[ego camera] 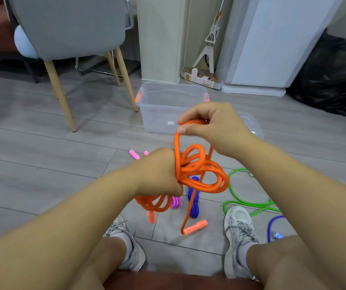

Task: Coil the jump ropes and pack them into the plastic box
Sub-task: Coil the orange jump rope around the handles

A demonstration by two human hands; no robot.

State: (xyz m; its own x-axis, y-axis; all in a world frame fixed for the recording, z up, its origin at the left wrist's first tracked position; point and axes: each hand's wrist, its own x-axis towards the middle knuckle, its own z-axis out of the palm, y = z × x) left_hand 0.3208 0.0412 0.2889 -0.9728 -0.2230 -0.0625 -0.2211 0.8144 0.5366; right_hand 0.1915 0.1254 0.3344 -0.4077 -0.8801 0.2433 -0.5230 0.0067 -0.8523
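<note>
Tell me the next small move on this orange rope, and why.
Probably bring the strand pinched by the right hand down to the left hand, adding another loop to the bundle it grips. The orange rope is only partly coiled: a tail with its handle hangs down to the floor.

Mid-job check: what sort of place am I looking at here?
Probably a room in a home, perhaps a dining or utility corner: a padded grey chair with wooden legs, a mop leaning by the wall, and a full black rubbish bag on the grey plank floor.
</note>
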